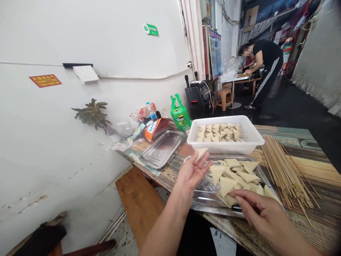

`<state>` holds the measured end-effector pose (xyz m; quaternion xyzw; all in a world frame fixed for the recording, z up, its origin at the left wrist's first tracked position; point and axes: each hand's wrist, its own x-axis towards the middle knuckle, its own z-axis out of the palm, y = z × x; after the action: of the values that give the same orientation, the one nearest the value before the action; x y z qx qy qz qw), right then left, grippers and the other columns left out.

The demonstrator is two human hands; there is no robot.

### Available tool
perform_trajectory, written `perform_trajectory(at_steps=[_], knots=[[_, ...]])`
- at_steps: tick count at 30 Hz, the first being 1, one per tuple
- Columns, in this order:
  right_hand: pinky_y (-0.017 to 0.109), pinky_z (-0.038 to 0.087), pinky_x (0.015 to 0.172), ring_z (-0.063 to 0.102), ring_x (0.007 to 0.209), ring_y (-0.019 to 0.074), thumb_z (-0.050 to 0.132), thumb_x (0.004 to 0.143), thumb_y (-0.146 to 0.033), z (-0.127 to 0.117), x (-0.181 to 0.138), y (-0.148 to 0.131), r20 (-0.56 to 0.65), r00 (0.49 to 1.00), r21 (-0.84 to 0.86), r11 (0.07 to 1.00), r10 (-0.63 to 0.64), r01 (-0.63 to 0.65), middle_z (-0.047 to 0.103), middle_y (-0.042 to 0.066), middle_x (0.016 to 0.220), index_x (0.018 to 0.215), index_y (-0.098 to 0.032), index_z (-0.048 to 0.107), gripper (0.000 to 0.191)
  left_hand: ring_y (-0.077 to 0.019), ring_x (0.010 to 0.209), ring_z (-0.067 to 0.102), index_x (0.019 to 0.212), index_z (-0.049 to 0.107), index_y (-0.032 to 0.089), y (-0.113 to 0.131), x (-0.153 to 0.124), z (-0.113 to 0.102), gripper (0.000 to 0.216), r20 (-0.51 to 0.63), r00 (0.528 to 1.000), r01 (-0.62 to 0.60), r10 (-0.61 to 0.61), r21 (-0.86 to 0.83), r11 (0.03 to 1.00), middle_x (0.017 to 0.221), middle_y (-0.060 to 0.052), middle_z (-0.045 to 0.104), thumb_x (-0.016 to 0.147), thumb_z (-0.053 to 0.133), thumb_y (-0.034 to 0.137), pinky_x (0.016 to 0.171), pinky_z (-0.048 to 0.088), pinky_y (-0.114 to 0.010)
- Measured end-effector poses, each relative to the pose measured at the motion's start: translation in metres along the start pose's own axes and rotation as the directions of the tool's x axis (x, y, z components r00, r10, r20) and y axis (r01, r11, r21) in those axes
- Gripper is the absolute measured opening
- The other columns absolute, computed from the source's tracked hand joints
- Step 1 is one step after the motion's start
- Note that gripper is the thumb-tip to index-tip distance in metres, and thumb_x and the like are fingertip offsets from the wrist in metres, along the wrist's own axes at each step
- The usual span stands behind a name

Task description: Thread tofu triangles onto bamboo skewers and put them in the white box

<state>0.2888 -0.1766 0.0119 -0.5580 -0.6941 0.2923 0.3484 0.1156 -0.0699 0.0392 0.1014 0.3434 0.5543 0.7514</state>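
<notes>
My left hand [192,173] is raised palm-up over the near-left corner of a steel tray [206,199]. It holds a thin bamboo skewer with tofu triangles [200,154] threaded on it. My right hand [255,209] reaches onto the tray, its fingertips pinched on the edge of a loose tofu triangle [226,185] in the pile there. Behind the tray stands a white plastic tub [253,137] with several finished tofu skewers [220,132] laid in it.
A heap of bare bamboo skewers [282,169] lies right of the tray on the wooden table. An upturned steel tray [163,148], snack packets and a green bag [180,115] sit at the back left. A wooden bench [140,202] runs below. Another person [263,67] works far behind.
</notes>
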Motion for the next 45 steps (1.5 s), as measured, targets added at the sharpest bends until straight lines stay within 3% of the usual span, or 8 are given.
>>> perform_trajectory(at_steps=[24,35,42,45], knots=[[0.024,0.044,0.047,0.056,0.051,0.0156,0.041,0.085,-0.035,0.000,-0.001,-0.001,0.011,1.000,0.015,1.000,0.005,-0.006,0.056,-0.001,0.051,0.099,-0.019,0.064,0.032,-0.0193,0.086,0.064,0.087,0.055,0.012,-0.002,-0.003,0.002,0.008,-0.004,1.000,0.002,-0.002,0.026,1.000,0.094,-0.013,0.066,0.079,0.054,0.014,0.078,0.052,-0.040],[0.025,0.048,0.056,0.061,0.060,0.0158,0.041,0.085,-0.033,0.002,0.001,-0.002,-0.029,1.000,0.040,0.999,0.007,-0.006,0.067,0.002,0.070,0.096,-0.018,0.065,0.031,-0.0200,0.091,0.063,0.089,0.054,0.015,-0.009,0.001,-0.003,0.013,0.039,0.999,-0.022,0.020,0.071,0.997,0.094,-0.011,0.066,0.077,0.057,0.016,0.075,0.051,-0.036],[0.024,0.045,0.048,0.058,0.050,0.0157,0.040,0.085,-0.034,0.004,0.001,-0.001,-0.039,0.999,0.043,0.999,0.021,-0.019,0.058,-0.001,0.050,0.100,-0.017,0.065,0.034,-0.0212,0.094,0.062,0.090,0.056,0.015,-0.018,-0.006,0.002,0.015,0.064,0.997,-0.042,0.034,0.138,0.990,0.096,-0.012,0.066,0.076,0.059,0.019,0.072,0.052,-0.033],[0.024,0.046,0.049,0.061,0.055,0.0166,0.039,0.085,-0.032,0.004,0.001,-0.001,-0.041,0.999,0.044,0.999,0.004,-0.002,0.063,0.001,0.056,0.100,-0.016,0.064,0.033,-0.0214,0.091,0.063,0.091,0.058,0.016,-0.016,-0.010,0.006,0.018,0.044,0.996,-0.079,0.073,0.154,0.985,0.095,-0.010,0.066,0.076,0.059,0.026,0.069,0.052,-0.033]])
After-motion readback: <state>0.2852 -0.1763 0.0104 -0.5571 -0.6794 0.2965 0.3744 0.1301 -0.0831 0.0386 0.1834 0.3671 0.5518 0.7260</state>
